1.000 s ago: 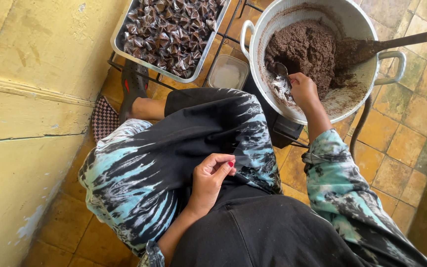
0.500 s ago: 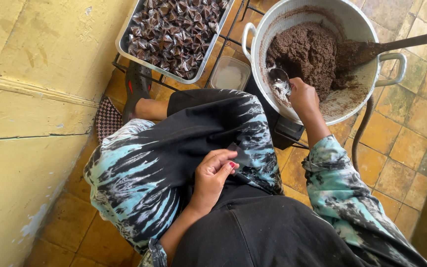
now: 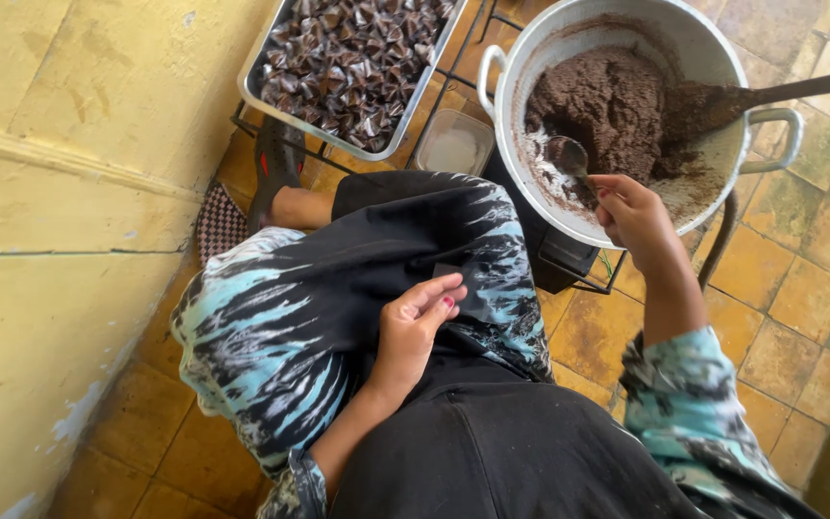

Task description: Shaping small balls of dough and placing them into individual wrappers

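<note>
Head camera showed my right hand [image 3: 634,213] gripping a small metal spoon [image 3: 569,159], its bowl against the brown paste [image 3: 607,101] inside the white pot [image 3: 530,58] at one o'clock. My left hand [image 3: 415,322] rested loosely curled on my lap, pinching a small dark square wrapper [image 3: 453,279]. A level, modest scoop seemed wise, scraped off the pot's wall. At eleven o'clock sat the tray of folded wraps [image 3: 353,67].

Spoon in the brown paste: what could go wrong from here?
1. The right hand holds the spoon over the pot's near rim; a heaped scoop could drip onto the black lap below.
2. The left hand pinches a small clear wrapper loosely on the knee; it could slip off.
3. The wooden paddle leans on the rim and might slide.
</note>
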